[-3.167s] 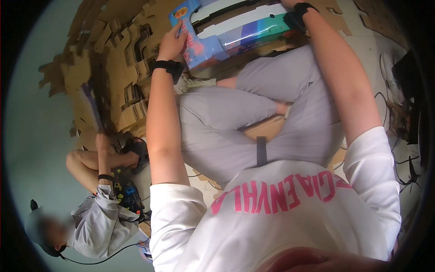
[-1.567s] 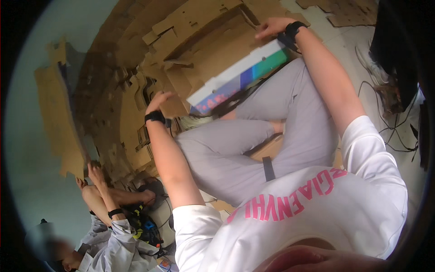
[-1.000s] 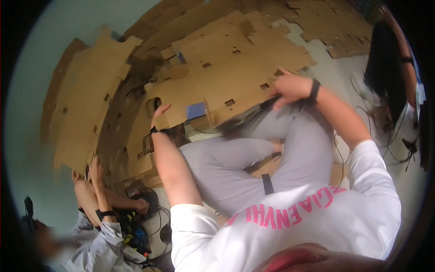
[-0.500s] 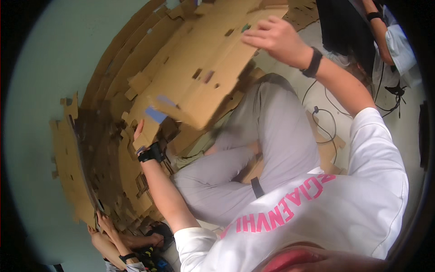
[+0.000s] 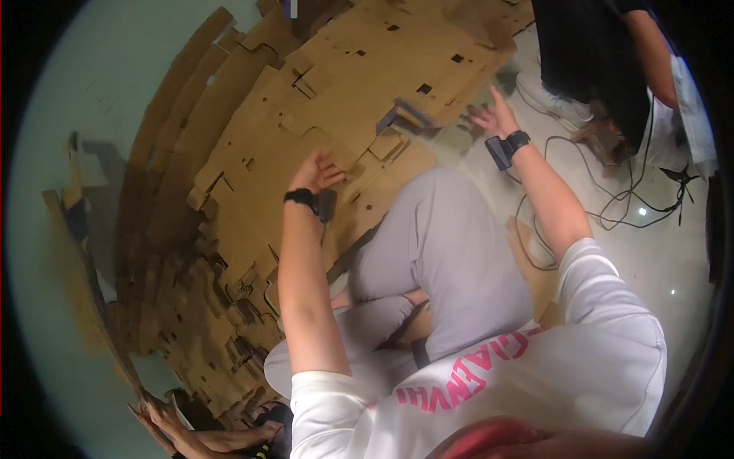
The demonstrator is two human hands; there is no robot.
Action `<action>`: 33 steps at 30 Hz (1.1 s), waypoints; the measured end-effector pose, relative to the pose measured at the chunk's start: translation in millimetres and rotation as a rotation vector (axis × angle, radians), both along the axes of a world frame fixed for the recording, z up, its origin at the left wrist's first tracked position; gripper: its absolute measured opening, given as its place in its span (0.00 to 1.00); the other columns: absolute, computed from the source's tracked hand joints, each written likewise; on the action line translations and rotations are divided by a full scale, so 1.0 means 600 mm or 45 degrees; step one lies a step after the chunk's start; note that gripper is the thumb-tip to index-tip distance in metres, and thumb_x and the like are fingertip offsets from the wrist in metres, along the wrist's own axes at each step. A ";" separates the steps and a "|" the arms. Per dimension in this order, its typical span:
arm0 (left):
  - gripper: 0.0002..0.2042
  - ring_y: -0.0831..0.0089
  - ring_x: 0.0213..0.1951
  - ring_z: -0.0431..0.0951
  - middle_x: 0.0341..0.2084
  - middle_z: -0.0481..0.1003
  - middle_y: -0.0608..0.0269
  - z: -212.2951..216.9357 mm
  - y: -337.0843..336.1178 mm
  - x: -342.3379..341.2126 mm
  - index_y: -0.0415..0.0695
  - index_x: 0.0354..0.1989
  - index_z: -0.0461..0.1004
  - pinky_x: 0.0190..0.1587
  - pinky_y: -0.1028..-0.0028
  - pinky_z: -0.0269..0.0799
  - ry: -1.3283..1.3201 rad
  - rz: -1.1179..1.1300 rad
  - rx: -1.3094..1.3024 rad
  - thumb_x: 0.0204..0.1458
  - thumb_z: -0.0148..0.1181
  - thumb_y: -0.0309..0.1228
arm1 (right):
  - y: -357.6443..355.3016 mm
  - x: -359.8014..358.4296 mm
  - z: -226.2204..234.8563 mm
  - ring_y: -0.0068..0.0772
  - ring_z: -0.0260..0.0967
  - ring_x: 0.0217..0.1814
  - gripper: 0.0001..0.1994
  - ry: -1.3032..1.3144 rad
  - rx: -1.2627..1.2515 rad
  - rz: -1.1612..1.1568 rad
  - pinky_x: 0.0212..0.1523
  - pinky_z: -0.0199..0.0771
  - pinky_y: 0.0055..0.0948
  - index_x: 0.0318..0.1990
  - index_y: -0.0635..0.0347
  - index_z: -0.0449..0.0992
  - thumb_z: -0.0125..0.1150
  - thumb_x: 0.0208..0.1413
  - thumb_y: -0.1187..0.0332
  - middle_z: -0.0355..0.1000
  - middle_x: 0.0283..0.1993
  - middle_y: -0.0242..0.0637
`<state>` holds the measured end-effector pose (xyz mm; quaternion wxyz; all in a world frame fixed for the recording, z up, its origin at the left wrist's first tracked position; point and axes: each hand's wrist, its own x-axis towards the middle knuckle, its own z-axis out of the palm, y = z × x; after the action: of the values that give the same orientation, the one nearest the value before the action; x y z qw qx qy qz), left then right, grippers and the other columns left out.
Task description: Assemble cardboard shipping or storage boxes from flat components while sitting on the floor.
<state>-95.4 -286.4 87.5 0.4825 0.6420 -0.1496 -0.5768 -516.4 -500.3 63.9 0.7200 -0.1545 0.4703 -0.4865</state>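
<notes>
A large flat brown cardboard sheet (image 5: 344,92) with small cut-out holes and slots lies in front of my knees. Over its near left part hovers my left hand (image 5: 319,171), fingers loosely bent and holding nothing. My right hand (image 5: 495,118) is off the sheet's right edge, above the pale floor, with its fingers spread and nothing in them. Between the hands, a blurred blue-purple piece (image 5: 407,113) shows on the cardboard near a cut flap (image 5: 388,147). Each wrist wears a black band.
Stacked cardboard sheets (image 5: 191,99) curve along the far left, with more cut cardboard (image 5: 199,329) nearer. At lower left a co-worker's hand (image 5: 160,417) holds an upright cardboard sheet (image 5: 88,268). Black cables (image 5: 612,218) trail over the floor at right, near another person's dark-clothed leg (image 5: 581,53).
The cardboard sheet that both hands held raised now lies flat, let go. My left hand has moved up and right, my right hand down. The co-worker's sheet has swung left.
</notes>
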 end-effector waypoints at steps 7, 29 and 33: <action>0.21 0.73 0.43 0.78 0.50 0.77 0.57 0.048 0.229 -0.078 0.37 0.64 0.65 0.45 0.71 0.74 -0.368 -0.195 -0.106 0.67 0.52 0.35 | -0.010 0.021 -0.135 0.40 0.74 0.58 0.26 -0.055 0.003 0.363 0.59 0.75 0.39 0.66 0.64 0.64 0.61 0.64 0.65 0.69 0.65 0.46; 0.14 0.79 0.40 0.77 0.45 0.78 0.63 0.075 0.375 -0.131 0.40 0.55 0.74 0.42 0.76 0.73 -0.859 -0.103 0.076 0.61 0.60 0.27 | -0.315 -0.002 0.003 0.39 0.77 0.51 0.18 0.313 -0.950 -0.191 0.49 0.79 0.37 0.57 0.65 0.69 0.62 0.61 0.75 0.75 0.54 0.44; 0.19 0.62 0.37 0.75 0.34 0.73 0.59 0.079 0.352 -0.159 0.43 0.46 0.75 0.40 0.65 0.72 -1.889 -0.386 0.085 0.45 0.74 0.29 | -0.329 -0.018 -0.076 0.37 0.75 0.52 0.23 0.674 -0.358 -0.031 0.51 0.76 0.35 0.60 0.65 0.71 0.66 0.61 0.66 0.75 0.56 0.41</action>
<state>-190.5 -75.1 134.7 0.1508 0.8484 -0.5042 -0.0578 -527.4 -697.7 18.5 0.5380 -0.3685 0.5715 -0.4982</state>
